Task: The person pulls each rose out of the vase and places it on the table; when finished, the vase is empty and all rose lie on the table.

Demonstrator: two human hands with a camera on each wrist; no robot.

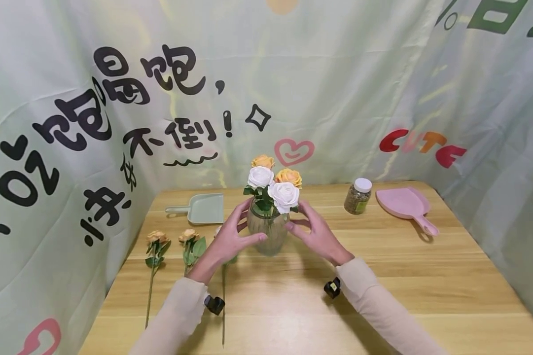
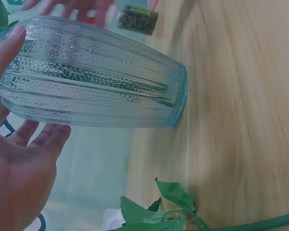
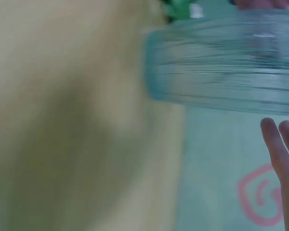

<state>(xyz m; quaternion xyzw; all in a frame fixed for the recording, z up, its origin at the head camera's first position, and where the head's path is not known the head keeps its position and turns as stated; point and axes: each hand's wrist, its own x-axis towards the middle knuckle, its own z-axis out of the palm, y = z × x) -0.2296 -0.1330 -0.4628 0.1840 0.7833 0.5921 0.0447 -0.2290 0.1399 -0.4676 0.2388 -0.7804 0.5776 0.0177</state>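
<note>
The glass vase [image 1: 268, 242] is between your two hands, upright near the middle of the counter [image 1: 381, 301]. Your left hand [image 1: 228, 240] is spread wide at its left side, with the thumb across the near face and the fingers round toward the far side; the left wrist view shows a gap between the lower fingers and the glass. Your right hand [image 1: 318, 235] is spread too, beside the upper right of the vase, and its fingers show apart from the glass in the right wrist view. Whether either thumb touches, you cannot tell.

The vase is clear and faintly greenish, ribbed lengthwise with dotted bands, narrowing to its base. Two white roses [image 1: 285, 197] and two orange roses [image 1: 288, 177] with green leaves rise from its mouth.

The counter is pale wood. Left of you lie loose orange roses [image 1: 157, 237] on stems and, behind them, a grey-green dustpan [image 1: 206, 209]. To the right stand a white-lidded jar [image 1: 357, 199] and a pink dustpan [image 1: 403, 203] lying flat. Pale green printed cloth [image 1: 333, 84] hangs round the counter.
</note>
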